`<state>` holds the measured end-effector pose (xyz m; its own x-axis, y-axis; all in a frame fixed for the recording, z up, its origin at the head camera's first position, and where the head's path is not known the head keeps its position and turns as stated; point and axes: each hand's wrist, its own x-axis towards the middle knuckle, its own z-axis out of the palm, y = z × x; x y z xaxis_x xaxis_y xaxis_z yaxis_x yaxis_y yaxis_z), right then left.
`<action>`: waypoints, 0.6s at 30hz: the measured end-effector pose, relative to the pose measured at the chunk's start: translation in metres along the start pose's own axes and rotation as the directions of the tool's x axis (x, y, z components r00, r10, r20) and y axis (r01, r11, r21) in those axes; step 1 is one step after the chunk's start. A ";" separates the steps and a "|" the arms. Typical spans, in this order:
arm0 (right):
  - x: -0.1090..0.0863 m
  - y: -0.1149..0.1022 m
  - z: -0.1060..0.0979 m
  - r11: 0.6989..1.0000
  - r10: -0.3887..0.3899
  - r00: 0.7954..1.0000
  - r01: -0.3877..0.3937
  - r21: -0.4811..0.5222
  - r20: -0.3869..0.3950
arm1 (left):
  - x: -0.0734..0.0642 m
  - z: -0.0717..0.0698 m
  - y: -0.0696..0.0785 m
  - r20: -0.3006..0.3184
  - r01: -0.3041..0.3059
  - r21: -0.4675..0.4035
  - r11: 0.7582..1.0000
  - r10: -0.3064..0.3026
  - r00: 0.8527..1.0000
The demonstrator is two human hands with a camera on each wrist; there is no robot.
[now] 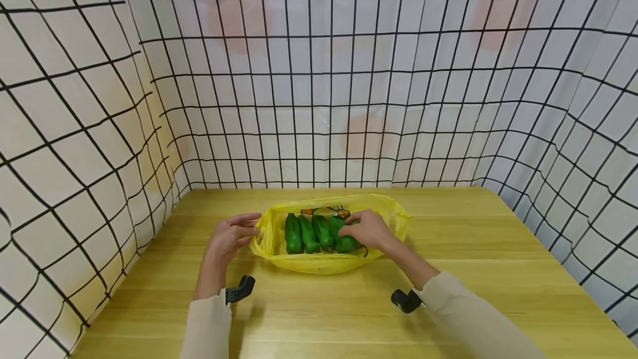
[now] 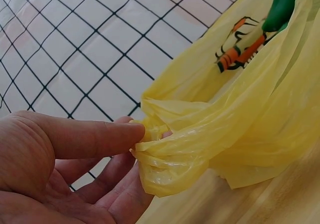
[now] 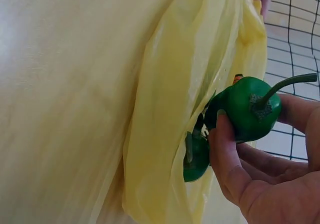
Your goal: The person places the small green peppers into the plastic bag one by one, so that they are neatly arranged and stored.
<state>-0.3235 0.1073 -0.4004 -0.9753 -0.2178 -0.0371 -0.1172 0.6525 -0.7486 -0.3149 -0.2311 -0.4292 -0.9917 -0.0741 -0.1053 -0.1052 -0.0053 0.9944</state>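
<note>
A yellow plastic bag lies on its side with its mouth spread wide. Inside it, several long green peppers sit in a row. My left hand pinches the gathered left end of the bag between thumb and fingers, as the left wrist view shows on the crumpled plastic. At the right end of the row my right hand grips a green pepper, its curved stem pointing out past the fingers. Another pepper lies close beside it, partly hidden by the bag's edge.
The bag rests on a wooden table. White walls with a black grid enclose the back and both sides. An orange and black print shows on the bag. A black device is worn on each wrist.
</note>
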 end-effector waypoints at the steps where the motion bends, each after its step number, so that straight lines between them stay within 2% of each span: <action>1: 0.002 0.000 0.000 1.000 0.009 1.000 -0.009 0.005 0.003 | 0.000 0.000 0.000 -0.001 0.001 0.002 1.000 -0.001 1.000; 11: 0.014 -0.004 -0.003 0.998 0.055 0.998 -0.055 0.019 0.034 | 0.001 0.001 -0.001 -0.011 0.010 0.006 1.000 -0.010 1.000; 14: 0.016 -0.005 0.001 0.998 0.050 0.999 -0.051 0.045 0.012 | 0.000 0.001 -0.001 -0.008 0.007 0.007 1.000 -0.006 1.000; 18: 0.018 -0.006 0.011 0.998 0.022 0.998 -0.018 0.063 -0.063 | 0.000 0.002 -0.001 -0.007 0.002 0.012 1.000 -0.002 1.000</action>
<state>-0.3380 0.0918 -0.4043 -0.9875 -0.1570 -0.0121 -0.0871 0.6091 -0.7883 -0.3151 -0.2295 -0.4300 -0.9909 -0.0810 -0.1073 -0.1082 0.0063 0.9941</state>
